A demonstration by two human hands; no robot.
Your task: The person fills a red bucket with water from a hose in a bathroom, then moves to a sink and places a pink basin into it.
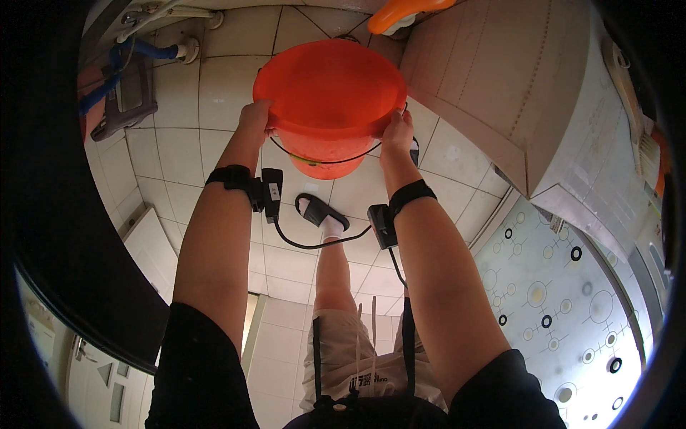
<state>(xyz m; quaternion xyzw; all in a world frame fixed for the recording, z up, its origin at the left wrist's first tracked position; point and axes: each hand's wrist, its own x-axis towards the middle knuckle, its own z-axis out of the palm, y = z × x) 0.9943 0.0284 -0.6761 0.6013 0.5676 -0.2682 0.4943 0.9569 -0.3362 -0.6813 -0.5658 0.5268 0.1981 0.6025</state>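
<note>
between both grips [256, 120] [397, 131], red bucket [329, 104]

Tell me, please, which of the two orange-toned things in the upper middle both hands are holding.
The large round bucket, gripped at its rim by the left hand and right hand; the curved orange object at the top edge touches neither.

"What's underfoot?"
"A floor [168, 154] of pale square tiles with dark joints."
"And on the right?"
"A big pale boxy unit [486, 86], and lower in view a frosted panel [525, 293] patterned with rings and dots."
"Where is it brightest?"
"At that panel's lower end, glowing white."
"Lower left?"
"A white door [86, 382] with a metal handle [82, 351] and grey insets [116, 402]."
</note>
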